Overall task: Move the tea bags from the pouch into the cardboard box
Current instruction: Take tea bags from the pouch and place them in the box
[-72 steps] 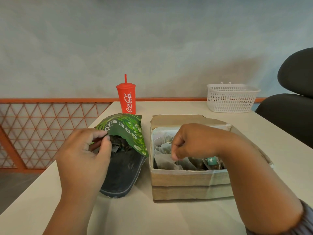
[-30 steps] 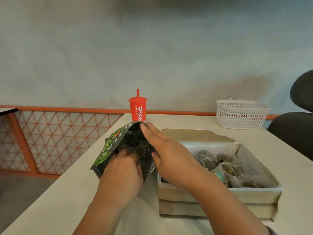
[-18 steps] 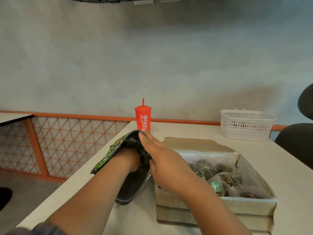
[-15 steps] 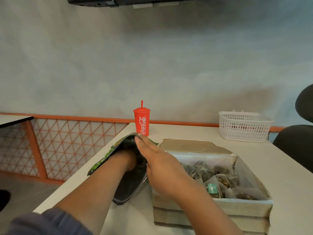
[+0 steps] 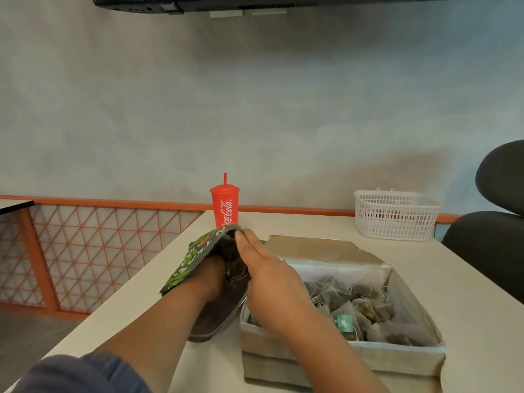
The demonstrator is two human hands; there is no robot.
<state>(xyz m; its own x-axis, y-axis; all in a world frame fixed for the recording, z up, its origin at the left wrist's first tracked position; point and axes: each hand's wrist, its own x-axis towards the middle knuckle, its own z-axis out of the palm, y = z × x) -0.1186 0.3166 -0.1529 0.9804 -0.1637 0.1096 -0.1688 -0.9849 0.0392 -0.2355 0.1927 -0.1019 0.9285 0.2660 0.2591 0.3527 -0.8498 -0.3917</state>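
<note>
left hand [image 5: 211,275]: shoved wrist-deep into the pouch [image 5: 195,258], fingers hidden so can't tell if they've got anything
right hand [image 5: 268,275]: fingers out flat, pressed on the pouch's open top edge, kinda propping it open
pouch: green leafy print, lying tilted on the table [image 5: 465,296], right beside the box
cardboard box [image 5: 340,355]: open, tea bags [image 5: 354,307] piled inside
background: red cup [image 5: 224,207], white basket [image 5: 395,214]

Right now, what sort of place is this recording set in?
Probably an office or canteen-style room: a plain long table against a wall, a black office chair, and a monitor's lower edge mounted overhead.
</note>
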